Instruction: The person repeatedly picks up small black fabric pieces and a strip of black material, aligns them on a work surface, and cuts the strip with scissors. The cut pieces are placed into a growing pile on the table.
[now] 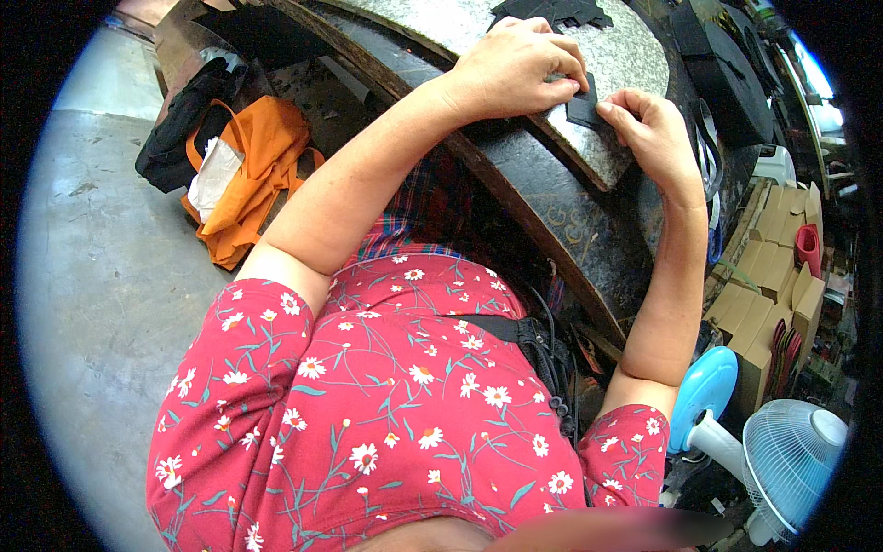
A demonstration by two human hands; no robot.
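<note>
A small flat black piece (583, 107) lies on the speckled stone slab (635, 64), near its edge. My left hand (520, 66) presses down on the piece's left side with curled fingers. My right hand (651, 129) pinches its right edge between thumb and fingers. More black cut pieces (552, 11) are piled further back on the slab. Both forearms reach up from my red flowered shirt at the bottom.
The slab rests on a dark wooden bench (561, 212). An orange bag (248, 175) and a black bag (179, 124) sit on the concrete floor to the left. Cardboard boxes (768, 294) and a blue-and-white fan (782, 451) stand at the right.
</note>
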